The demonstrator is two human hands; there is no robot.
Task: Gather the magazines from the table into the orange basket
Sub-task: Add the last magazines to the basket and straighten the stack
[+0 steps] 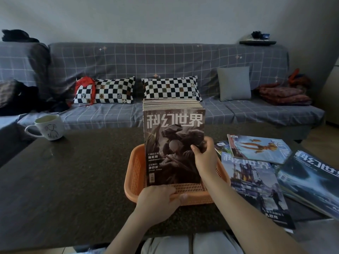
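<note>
Your left hand (157,199) grips the basket (134,173) near rim, fingers curled over it; right hand (203,154) pinches the stack (174,140) standing upright inside, thumb on the cover; so you're mid-load, approx most mags in; 4 or so mags (256,182) lie flat on the table (73,171) just right of it; next: let go w/ right, reach for those.

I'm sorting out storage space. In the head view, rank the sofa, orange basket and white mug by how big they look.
1. sofa
2. orange basket, though it sits nearer the camera
3. white mug
</note>
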